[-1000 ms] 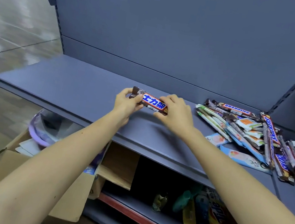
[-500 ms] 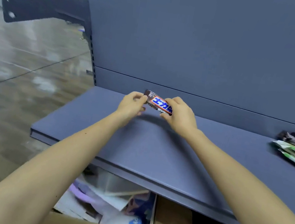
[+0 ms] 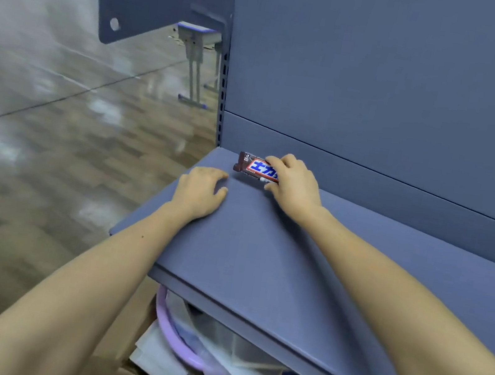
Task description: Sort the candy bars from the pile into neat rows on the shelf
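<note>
Hidden/cut off:
- The right hand (image 3: 295,185) covers the 3 o'clock half of the Snickers bar (image 3: 253,166). Only the brown end and part of the blue lettering show.
- Can't tell whether the bar is flat on the shelf (image 3: 261,255) or just off it. There is a shadow under it, but the contact line isn't clear.
- The cardboard box (image 3: 113,374) under the shelf is cut by the bottom edge. Its contents are a jumble of papers plus a purple ring (image 3: 163,317), mostly unreadable.
- The people at 11 o'clock in the background are too blurred to make out.

Hands:
- Right hand: fingers over the top edge of the bar and thumb on the near edge, pinching it.
- Left hand (image 3: 201,189): palm down on the shelf with fingers loosely spread, holding nothing. It sits at 8 o'clock from the bar, near it but not touching.

Bar location: far-left corner of the shelf, close to the back panel, at about 12 o'clock from frame centre.

Versus 0.5 s ago:
- The left hand has let go, so the two-hand hold is now right hand only.
- The bar has gone from held above mid-shelf to down at the corner.
- The view swung left, so the pile at 3 o'clock is out of frame. A grey desk (image 3: 199,36) beyond the upright is now in view.
</note>
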Motion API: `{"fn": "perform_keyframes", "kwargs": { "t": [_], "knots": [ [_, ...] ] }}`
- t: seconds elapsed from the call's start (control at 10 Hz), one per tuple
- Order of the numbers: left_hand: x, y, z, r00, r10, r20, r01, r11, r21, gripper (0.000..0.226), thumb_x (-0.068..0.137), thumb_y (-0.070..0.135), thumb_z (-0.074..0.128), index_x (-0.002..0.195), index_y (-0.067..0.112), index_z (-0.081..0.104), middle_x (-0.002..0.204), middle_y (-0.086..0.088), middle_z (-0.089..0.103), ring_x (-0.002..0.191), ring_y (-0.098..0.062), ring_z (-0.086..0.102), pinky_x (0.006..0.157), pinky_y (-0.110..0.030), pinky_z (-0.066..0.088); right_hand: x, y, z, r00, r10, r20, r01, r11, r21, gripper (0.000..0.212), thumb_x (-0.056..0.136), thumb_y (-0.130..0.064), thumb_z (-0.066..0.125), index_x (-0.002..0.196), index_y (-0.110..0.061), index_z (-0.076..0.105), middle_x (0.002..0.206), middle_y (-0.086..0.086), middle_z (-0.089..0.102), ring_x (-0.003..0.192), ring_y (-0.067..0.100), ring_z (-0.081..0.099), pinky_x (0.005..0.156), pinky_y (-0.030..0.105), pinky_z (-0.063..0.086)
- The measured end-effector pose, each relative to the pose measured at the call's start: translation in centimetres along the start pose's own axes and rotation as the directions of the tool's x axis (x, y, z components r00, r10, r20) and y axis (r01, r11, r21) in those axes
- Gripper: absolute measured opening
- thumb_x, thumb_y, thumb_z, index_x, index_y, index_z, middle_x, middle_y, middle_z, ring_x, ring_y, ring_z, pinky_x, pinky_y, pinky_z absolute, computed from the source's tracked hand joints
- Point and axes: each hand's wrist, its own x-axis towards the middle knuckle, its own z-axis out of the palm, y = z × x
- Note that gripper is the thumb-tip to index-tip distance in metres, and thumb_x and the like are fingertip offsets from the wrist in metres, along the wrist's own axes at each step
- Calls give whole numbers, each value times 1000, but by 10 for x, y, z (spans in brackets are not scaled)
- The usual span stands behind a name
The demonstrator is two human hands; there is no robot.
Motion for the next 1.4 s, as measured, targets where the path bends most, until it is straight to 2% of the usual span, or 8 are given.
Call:
{"fn": "perform_keyframes", "kwargs": {
  "t": [0.1,0.3,0.5,0.9,1.1,1.3,1.4],
  "knots": [
    [5,-4,6,999,-38,3,38,997,-73,37,90,24,47,125,14,54,126,-6,57,124,-28,42,97,-41,36,18,-3,10,1000,13,-14,-14,1000,-27,49,90,-21,55,136,-18,38,126,9,45,111,29,43,89,37,35],
    [5,-5,13,997,-22,-75,14,994,-108,31,91,25,45,115,10,58,114,-6,61,112,-26,47,94,-38,37,42,-11,23,998,43,-48,-44,999,-24,46,92,-17,51,136,-15,38,128,10,43,112,30,40,90,37,32],
    [7,-8,15,997,-18,-80,7,992,-128,32,91,25,46,117,12,57,120,-3,60,118,-25,45,98,-37,34,50,-21,34,999,33,-20,-34,997,-63,48,93,-14,47,139,-15,32,133,10,39,117,29,37,94,39,31],
    [9,-9,16,997,-22,-69,13,992,-128,32,91,27,45,119,15,56,126,1,57,123,-22,41,102,-37,31,57,-13,42,999,41,-19,-41,999,1,50,91,-6,46,139,-15,35,132,11,40,117,30,34,95,35,28],
    [9,-9,16,998,-25,-65,16,992,-129,31,91,26,45,119,15,55,126,2,56,124,-21,40,102,-37,31,58,-10,43,997,41,-72,-51,988,-148,46,94,-16,46,139,-19,36,131,7,40,118,30,33,90,36,25],
    [9,-8,15,997,-32,-63,23,990,-141,31,91,25,45,118,15,56,127,4,56,124,-21,39,102,-36,29,62,-14,41,991,107,-80,-117,985,-129,43,91,-15,49,133,-23,42,125,8,42,114,30,34,89,37,24],
    [9,-8,14,998,-35,-57,26,989,-145,31,91,25,45,118,16,56,127,4,55,125,-21,38,102,-37,29,58,-17,41,990,117,-74,-125,986,-112,49,91,-16,48,137,-25,36,130,6,39,116,30,32,92,39,25]
  ]
}}
